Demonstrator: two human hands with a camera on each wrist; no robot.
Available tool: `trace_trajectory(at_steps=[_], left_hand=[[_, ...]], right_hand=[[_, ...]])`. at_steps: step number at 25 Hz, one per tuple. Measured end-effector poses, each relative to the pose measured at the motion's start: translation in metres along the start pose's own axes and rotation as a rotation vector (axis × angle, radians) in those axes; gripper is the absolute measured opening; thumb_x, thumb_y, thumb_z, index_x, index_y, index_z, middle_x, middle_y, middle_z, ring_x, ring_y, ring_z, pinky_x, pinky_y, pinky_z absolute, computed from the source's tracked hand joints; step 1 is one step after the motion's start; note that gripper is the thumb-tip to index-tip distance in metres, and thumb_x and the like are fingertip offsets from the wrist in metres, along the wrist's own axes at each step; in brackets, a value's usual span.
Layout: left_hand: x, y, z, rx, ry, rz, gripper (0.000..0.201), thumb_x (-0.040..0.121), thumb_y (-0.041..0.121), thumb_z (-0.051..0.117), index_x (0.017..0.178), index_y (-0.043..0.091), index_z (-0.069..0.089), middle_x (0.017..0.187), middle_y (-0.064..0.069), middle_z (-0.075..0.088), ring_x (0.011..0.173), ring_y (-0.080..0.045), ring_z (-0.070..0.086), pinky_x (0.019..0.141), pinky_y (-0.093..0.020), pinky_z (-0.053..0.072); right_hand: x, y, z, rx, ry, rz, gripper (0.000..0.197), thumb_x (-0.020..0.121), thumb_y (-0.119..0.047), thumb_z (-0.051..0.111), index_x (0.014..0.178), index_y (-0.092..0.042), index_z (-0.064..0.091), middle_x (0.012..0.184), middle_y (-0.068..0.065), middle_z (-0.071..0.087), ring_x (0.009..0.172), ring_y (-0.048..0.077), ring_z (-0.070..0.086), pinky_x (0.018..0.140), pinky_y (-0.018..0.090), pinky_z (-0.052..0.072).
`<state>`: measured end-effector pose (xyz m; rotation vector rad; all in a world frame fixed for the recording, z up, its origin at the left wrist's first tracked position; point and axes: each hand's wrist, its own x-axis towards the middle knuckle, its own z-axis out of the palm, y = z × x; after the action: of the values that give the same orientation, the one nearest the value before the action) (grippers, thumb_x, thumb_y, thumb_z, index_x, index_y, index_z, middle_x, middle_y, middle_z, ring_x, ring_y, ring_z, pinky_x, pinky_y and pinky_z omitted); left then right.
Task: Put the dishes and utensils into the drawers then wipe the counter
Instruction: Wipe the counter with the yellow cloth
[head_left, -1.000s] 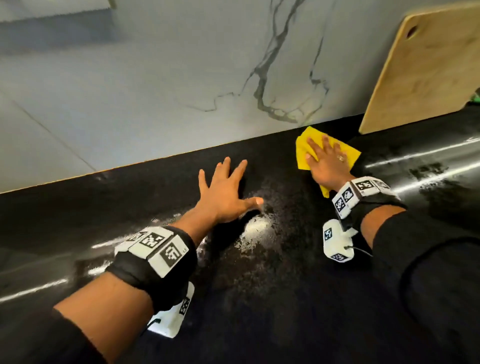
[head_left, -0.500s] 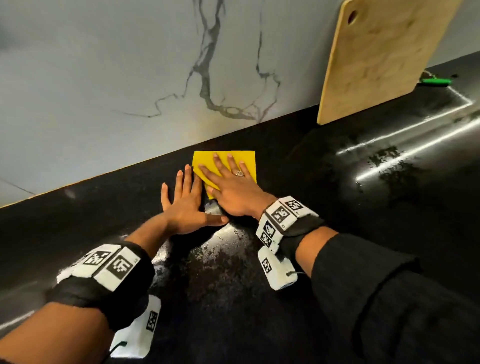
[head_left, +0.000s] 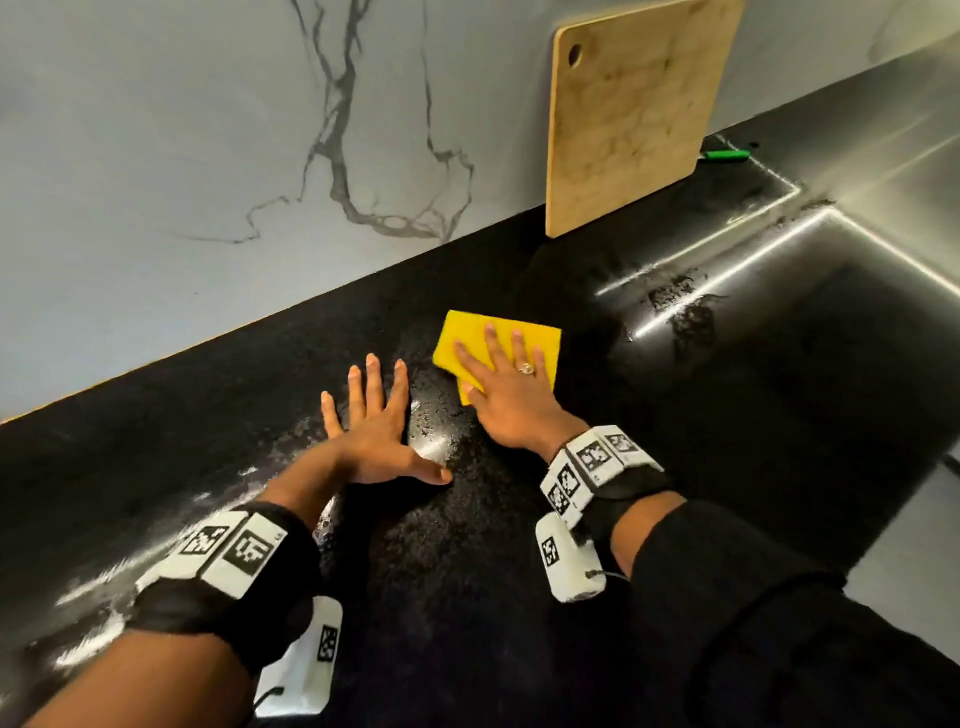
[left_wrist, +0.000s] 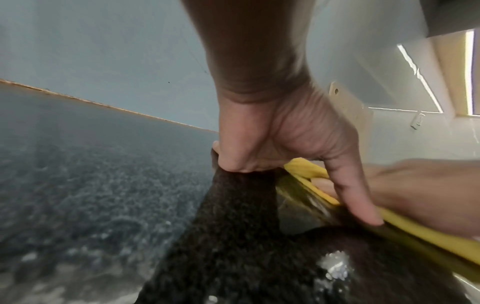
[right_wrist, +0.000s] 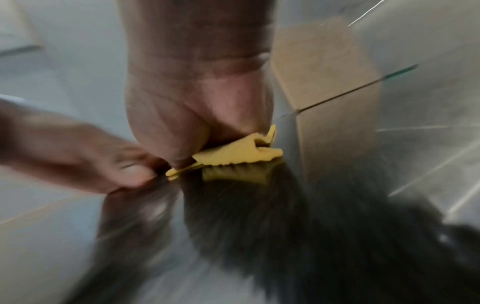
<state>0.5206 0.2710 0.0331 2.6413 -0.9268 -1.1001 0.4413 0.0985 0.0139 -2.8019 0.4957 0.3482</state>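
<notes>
Left grip (head_left: 376, 431): centre of the frame, fingers straight and spread, palm flat on the bench (head_left: 208, 415).
Right grip (head_left: 511, 395): right of centre, fingers straight, pressing flat on the yellow cloth (head_left: 467, 332).
Forearms: both reach in from the bottom edge.

Marble wall (head_left: 208, 130) w/ leaning wood board (head_left: 634, 114)

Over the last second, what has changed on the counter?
The right hand, pressing flat on the yellow cloth, slid it left along the counter until it lay beside the left hand, then a little away from the wall. The left hand stayed flat on the counter, and the cutting board kept leaning on the wall.
</notes>
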Motion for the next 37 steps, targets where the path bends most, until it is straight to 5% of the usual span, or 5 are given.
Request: trace_trajectory(at_steps=[11,18,25,32,37], left_hand=[[-0.007,0.012,-0.01,0.134,-0.122,-0.025,0.169,0.038,0.073,0.084,0.138,0.027,-0.044,0.139,-0.01,-0.055,0.129,-0.033,-0.047,0.105,-0.063,-0.025],[-0.034,0.016,0.011,0.023,0.006,0.121,0.154,0.056,0.047,0.09,0.147,0.025,-0.033,0.16,-0.002,-0.026,0.145,-0.027,-0.028,0.116,-0.054,-0.016],[-0.09,0.037,0.086,0.214,-0.141,0.229,0.136,0.071,0.069,0.069,0.148,0.02,-0.032,0.151,-0.001,-0.043,0.14,-0.028,-0.037,0.113,-0.052,-0.019],[-0.095,0.043,0.093,0.371,-0.143,0.182,0.169,0.041,0.07,0.084,0.143,0.017,-0.039,0.149,-0.004,-0.046,0.137,-0.029,-0.04,0.114,-0.056,-0.016],[-0.099,0.047,0.099,0.331,-0.13,0.171,0.165,0.046,0.064,0.087,0.144,0.017,-0.037,0.15,-0.006,-0.045,0.137,-0.031,-0.04,0.109,-0.057,-0.021]], right_hand=[[-0.042,0.092,-0.006,0.11,0.067,0.356,0.057,0.103,-0.037,0.032,0.153,-0.04,0.004,0.163,0.004,-0.014,0.148,0.037,-0.012,0.118,0.054,-0.004],[-0.172,0.018,0.047,-0.086,-0.053,-0.286,0.062,0.102,-0.039,0.033,0.15,-0.045,-0.006,0.16,-0.006,-0.022,0.144,0.025,-0.025,0.114,0.043,-0.015],[-0.164,0.112,0.041,0.133,0.179,0.491,0.06,0.102,-0.029,0.039,0.153,-0.036,0.01,0.163,0.011,-0.007,0.146,0.045,-0.008,0.119,0.055,0.0],[-0.255,0.014,0.089,-0.098,0.076,-0.365,0.059,0.095,-0.037,0.033,0.153,-0.032,0.02,0.163,0.007,0.006,0.149,0.037,0.005,0.118,0.047,0.006],[-0.24,0.158,0.056,0.085,0.272,0.314,0.064,0.091,-0.048,0.021,0.151,-0.027,0.016,0.162,0.013,0.009,0.147,0.044,0.009,0.119,0.053,0.006]])
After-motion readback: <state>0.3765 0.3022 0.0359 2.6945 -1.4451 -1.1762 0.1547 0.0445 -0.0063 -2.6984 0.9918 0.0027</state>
